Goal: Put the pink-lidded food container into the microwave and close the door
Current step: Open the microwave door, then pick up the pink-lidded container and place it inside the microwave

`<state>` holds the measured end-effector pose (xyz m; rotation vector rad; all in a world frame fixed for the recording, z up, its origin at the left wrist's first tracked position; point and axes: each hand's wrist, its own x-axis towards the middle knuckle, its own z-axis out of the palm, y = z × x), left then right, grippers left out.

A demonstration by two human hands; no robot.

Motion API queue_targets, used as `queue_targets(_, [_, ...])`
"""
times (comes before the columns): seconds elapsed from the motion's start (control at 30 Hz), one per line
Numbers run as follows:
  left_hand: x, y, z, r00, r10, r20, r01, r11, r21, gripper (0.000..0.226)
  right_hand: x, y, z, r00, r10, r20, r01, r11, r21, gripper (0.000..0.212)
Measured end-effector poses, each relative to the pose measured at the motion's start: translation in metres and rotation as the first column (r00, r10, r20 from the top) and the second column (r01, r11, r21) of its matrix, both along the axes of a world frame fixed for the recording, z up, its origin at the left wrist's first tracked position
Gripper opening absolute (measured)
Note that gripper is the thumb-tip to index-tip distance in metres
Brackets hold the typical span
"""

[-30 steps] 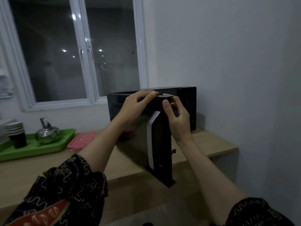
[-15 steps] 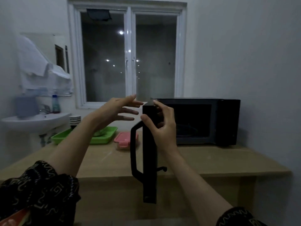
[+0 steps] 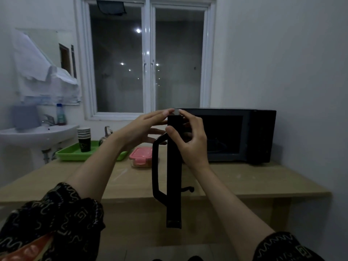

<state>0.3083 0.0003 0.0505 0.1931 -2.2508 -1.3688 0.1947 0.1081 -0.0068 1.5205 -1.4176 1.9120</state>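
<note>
A black microwave [image 3: 259, 136] stands on the wooden table [image 3: 244, 183] against the right wall, its cavity dark. Its door [image 3: 174, 185] is swung wide open toward me, seen edge-on, with the curved black handle on its left side. My right hand [image 3: 190, 140] grips the door's top edge. My left hand [image 3: 145, 129] has its fingers spread, fingertips touching the top of the door from the left. The pink-lidded food container [image 3: 141, 156] rests on the table just left of the door, behind my left wrist.
A green tray [image 3: 75, 154] at the table's back left carries a stack of dark paper cups [image 3: 84, 137] and a metal kettle [image 3: 107, 135]. A white sink [image 3: 33, 134] with a bottle [image 3: 60, 114] hangs left of the table. A window [image 3: 146, 59] is behind.
The door has swung from half open to fully open toward me and the view has pulled back. My left hand has returned to the door's top edge; my right hand stays on it.
</note>
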Motion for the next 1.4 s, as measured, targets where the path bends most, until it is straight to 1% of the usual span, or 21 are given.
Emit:
queue_targets(0.1, [0.0, 0.003, -0.004, 1.0, 0.003, -0.022, -0.002, 1.0, 0.028, 0.042, 0.005, 0.0, 0.002, 0.998, -0.06, -0.012, 0.06, 0.998, -0.005, 0.058])
queue_targets(0.2, [-0.003, 0.007, -0.01, 0.997, 0.037, -0.066, -0.034, 0.998, 0.049, 0.045, 0.015, 0.003, 0.014, 0.977, -0.21, -0.037, 0.206, 0.974, -0.088, 0.05])
queue_targets(0.27, [-0.001, 0.006, -0.014, 0.99, 0.095, -0.103, -0.088, 0.993, 0.075, 0.046, 0.029, 0.005, 0.03, 0.95, -0.294, -0.104, 0.277, 0.949, -0.152, 0.045])
queue_targets(0.37, [0.012, -0.001, -0.014, 0.96, 0.199, -0.196, -0.176, 0.976, 0.127, 0.042, 0.058, 0.0, 0.058, 0.923, -0.318, -0.218, 0.271, 0.938, -0.218, 0.041])
queue_targets(0.47, [0.039, -0.013, -0.011, 0.885, 0.35, -0.306, -0.277, 0.926, 0.257, 0.036, 0.09, -0.022, 0.072, 0.927, -0.251, -0.279, 0.195, 0.958, -0.211, 0.034])
queue_targets(0.53, [0.064, -0.022, -0.009, 0.829, 0.438, -0.347, -0.336, 0.887, 0.317, 0.034, 0.109, -0.042, 0.07, 0.939, -0.186, -0.29, 0.141, 0.976, -0.168, 0.033])
queue_targets(0.6, [0.089, -0.034, -0.012, 0.792, 0.499, -0.351, -0.4, 0.859, 0.319, 0.035, 0.122, -0.063, 0.062, 0.952, -0.123, -0.279, 0.099, 0.99, -0.098, 0.033])
queue_targets(0.7, [0.129, -0.057, -0.024, 0.723, 0.601, -0.341, -0.515, 0.798, 0.314, 0.035, 0.138, -0.101, 0.04, 0.979, -0.034, -0.199, 0.037, 0.999, 0.014, 0.032])
queue_targets(0.77, [0.152, -0.074, -0.035, 0.676, 0.658, -0.332, -0.583, 0.753, 0.305, 0.034, 0.147, -0.128, 0.022, 0.984, -0.016, -0.18, 0.033, 0.995, 0.094, 0.033])
queue_targets(0.9, [0.174, -0.108, -0.063, 0.637, 0.714, -0.29, -0.647, 0.7, 0.302, 0.034, 0.155, -0.178, -0.008, 0.993, -0.02, -0.12, 0.045, 0.977, 0.21, 0.032])
queue_targets(1.03, [0.163, -0.151, -0.085, 0.619, 0.74, -0.265, -0.668, 0.673, 0.319, 0.024, 0.139, -0.224, -0.023, 0.996, -0.075, -0.052, 0.087, 0.954, 0.288, 0.03])
queue_targets(1.17, [0.125, -0.204, -0.104, 0.633, 0.737, -0.237, -0.684, 0.676, 0.274, 0.022, 0.097, -0.275, -0.037, 0.98, -0.197, -0.026, 0.192, 0.907, 0.374, 0.032])
queue_targets(1.23, [0.104, -0.227, -0.112, 0.639, 0.734, -0.23, -0.683, 0.679, 0.27, 0.016, 0.075, -0.296, -0.044, 0.97, -0.244, 0.017, 0.215, 0.886, 0.411, 0.033])
queue_targets(1.3, [0.077, -0.252, -0.118, 0.655, 0.724, -0.216, -0.674, 0.689, 0.267, 0.013, 0.049, -0.319, -0.049, 0.951, -0.308, 0.029, 0.26, 0.847, 0.463, 0.036])
queue_targets(1.4, [0.037, -0.283, -0.125, 0.692, 0.695, -0.193, -0.649, 0.717, 0.254, 0.019, 0.01, -0.34, -0.059, 0.915, -0.401, 0.038, 0.311, 0.764, 0.565, 0.038])
